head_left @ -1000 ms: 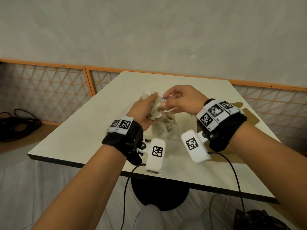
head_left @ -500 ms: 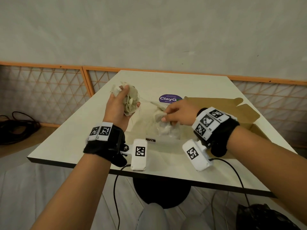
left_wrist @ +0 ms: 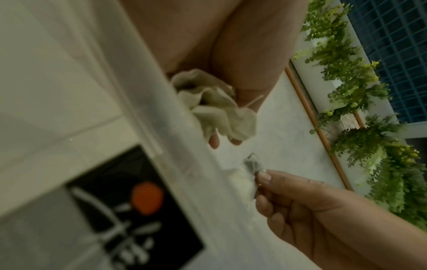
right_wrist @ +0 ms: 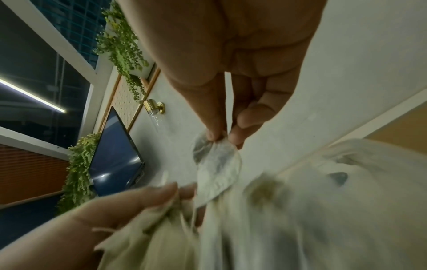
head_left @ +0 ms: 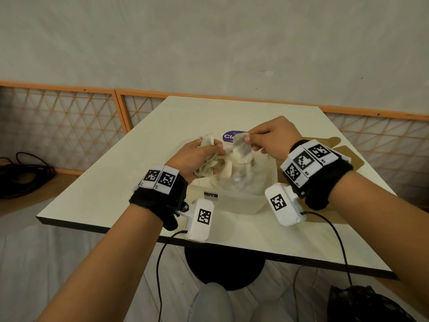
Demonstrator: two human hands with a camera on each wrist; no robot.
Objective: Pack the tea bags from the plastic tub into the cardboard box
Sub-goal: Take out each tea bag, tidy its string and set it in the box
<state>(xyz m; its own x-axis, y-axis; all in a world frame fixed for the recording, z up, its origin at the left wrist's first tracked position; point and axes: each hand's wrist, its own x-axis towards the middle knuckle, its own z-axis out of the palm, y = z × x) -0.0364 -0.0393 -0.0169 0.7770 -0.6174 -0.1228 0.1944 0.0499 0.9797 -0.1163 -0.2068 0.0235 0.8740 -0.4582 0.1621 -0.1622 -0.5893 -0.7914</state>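
Cream square table (head_left: pixel 144 173) by grey wall | clear plastic tub (head_left: pixel 267 182) centred, brown cardboard box (head_left: pixel 348 154) right | my left hand (head_left: pixel 195 159) clutches crumpled pale tea bags (head_left: pixel 209 163) over tub | my right hand (head_left: pixel 271 138) pinches one pale tea bag (head_left: pixel 241 145)

A cream square table (head_left: pixel 144 173) on a black pedestal carries a clear plastic tub (head_left: pixel 267 182), a purple round sticker (head_left: pixel 228 136) and a flattened cardboard box (head_left: pixel 348 154).
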